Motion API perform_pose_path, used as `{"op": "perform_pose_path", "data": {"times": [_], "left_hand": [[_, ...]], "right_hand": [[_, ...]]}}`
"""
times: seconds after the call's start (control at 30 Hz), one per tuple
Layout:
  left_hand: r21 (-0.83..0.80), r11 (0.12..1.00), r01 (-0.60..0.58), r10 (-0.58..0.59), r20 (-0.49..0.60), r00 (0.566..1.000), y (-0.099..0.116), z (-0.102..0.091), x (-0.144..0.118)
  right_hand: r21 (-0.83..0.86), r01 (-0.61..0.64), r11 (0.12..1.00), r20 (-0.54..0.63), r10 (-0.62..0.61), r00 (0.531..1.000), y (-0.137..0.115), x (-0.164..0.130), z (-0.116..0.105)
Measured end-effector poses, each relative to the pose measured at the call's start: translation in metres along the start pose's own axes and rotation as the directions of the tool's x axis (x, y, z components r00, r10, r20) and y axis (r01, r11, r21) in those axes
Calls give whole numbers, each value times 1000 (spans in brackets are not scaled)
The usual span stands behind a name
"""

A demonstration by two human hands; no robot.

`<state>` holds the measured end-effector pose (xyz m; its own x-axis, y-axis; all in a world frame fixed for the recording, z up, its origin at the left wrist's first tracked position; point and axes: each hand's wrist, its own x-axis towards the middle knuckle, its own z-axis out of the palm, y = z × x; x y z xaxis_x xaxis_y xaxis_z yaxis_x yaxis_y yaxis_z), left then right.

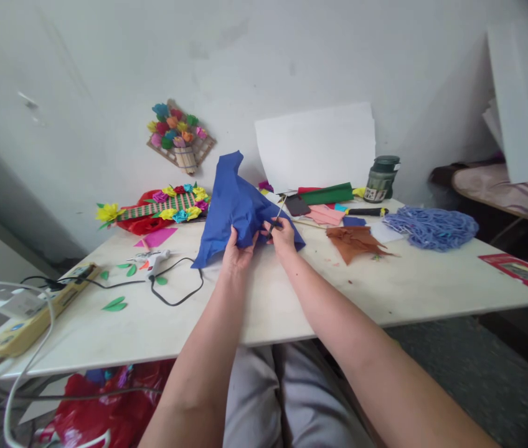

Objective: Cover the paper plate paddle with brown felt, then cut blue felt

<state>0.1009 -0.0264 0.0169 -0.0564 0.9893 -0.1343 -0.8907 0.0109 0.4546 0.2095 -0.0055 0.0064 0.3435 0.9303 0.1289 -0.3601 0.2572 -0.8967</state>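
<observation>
Pinching a blue sheet point(238, 208) at frame centre: left hand point(237, 247), fingers closed on its lower edge. Right hand point(282, 234) wrapped around scissors point(277, 221), blades at the sheet. Glue gun point(155, 261) left; brown scrap point(355, 241) right.

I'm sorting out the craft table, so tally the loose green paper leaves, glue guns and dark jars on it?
Green paper leaves: 6, counting small ones near the glue gun; tiny ones are hard to tell
Glue guns: 1
Dark jars: 1
Total: 8
</observation>
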Motion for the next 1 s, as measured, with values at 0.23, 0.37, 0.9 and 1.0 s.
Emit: {"op": "perform_pose_path", "data": {"times": [0.23,0.37,0.9,1.0], "left_hand": [[14,1000,2,-3,29,1000,0,-3,0],[33,999,7,-9,49,999,-2,-4,0],[138,987,79,-97,128,987,-10,-1,-9],[172,981,91,-114,127,985,-11,-1,-9]], "right_hand": [[-20,6,1000,-106,-8,994,6,8,-5],[-72,-43,996,-157,31,987,6,13,-8],[-5,-66,998,-246,63,967,-1,24,-8],[-27,-54,998,-242,46,969,2,26,-8]]}}
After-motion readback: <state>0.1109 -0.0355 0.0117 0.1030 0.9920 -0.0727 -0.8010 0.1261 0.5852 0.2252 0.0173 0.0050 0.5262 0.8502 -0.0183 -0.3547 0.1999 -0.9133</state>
